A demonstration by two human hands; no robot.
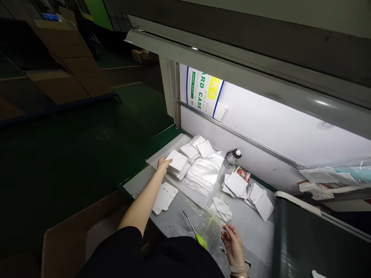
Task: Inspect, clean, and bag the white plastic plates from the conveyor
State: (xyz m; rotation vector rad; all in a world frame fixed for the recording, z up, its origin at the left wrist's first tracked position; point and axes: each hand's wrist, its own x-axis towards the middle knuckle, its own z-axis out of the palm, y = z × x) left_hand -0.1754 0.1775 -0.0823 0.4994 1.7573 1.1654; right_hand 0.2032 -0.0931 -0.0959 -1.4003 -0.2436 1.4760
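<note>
My left hand (163, 165) reaches out to a stack of white card pieces (177, 161) at the left of the bench, fingers closed on the top card's edge. Right beside that stack lies a pile of clear plastic sleeves (205, 173). My right hand (232, 241) hovers near the front edge with fingers loosely spread and nothing in it. A single flat white card (164, 197) lies between my arms. A thin tool with a green handle (196, 231) rests on the bench close to my right hand.
More white cards (248, 191) are scattered at the right, with a crumpled white piece (222, 208). A small bottle (232, 157) and a red packet (242, 173) stand by the lit back panel. A cardboard box (66, 243) sits below left. A "CARD CASE" sheet (204, 92) hangs above.
</note>
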